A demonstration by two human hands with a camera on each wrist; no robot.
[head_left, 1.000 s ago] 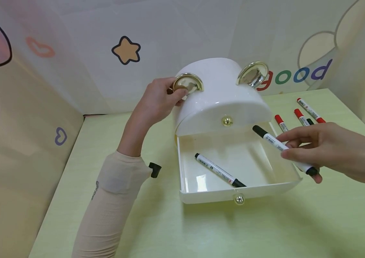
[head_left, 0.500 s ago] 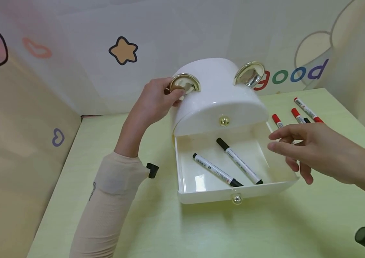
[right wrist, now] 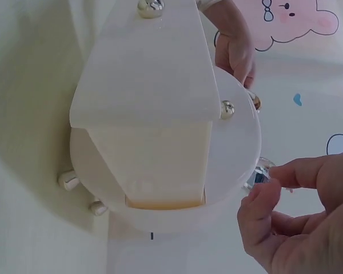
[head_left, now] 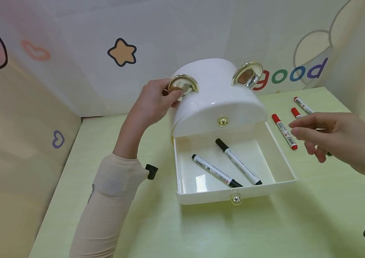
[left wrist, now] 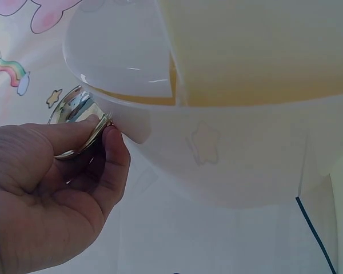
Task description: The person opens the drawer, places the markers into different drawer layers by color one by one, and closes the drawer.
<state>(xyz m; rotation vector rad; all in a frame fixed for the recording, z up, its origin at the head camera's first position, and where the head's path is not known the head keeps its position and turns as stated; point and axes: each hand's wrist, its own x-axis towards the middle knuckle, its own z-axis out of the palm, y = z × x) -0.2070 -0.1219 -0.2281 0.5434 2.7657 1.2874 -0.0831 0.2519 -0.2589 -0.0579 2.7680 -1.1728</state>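
Observation:
A white storage box (head_left: 216,80) with two gold ear-shaped pieces has its lower drawer (head_left: 234,196) pulled out. Two black-capped markers lie inside: the left marker (head_left: 213,169) and the right marker (head_left: 240,165). My left hand (head_left: 155,102) pinches the left gold ear (left wrist: 80,114) between thumb and fingers. Right of the drawer, my right hand (head_left: 337,139) hovers with loosely bent fingers and nothing in them. Closest to its fingertips is a red-capped marker (head_left: 284,132) on the table. That hand partly hides other markers behind it.
Another red-capped marker (head_left: 295,113) and a third red-ended marker (head_left: 302,104) lie at the table's back right. A dark tip shows just below my right hand. Printed fabric walls enclose the table (head_left: 234,233) at the back and sides.
The right hand has let go of a black-capped marker, which now lies in the drawer beside the first. That hand has then moved right and back toward the red-capped markers. The left hand stays on the ear.

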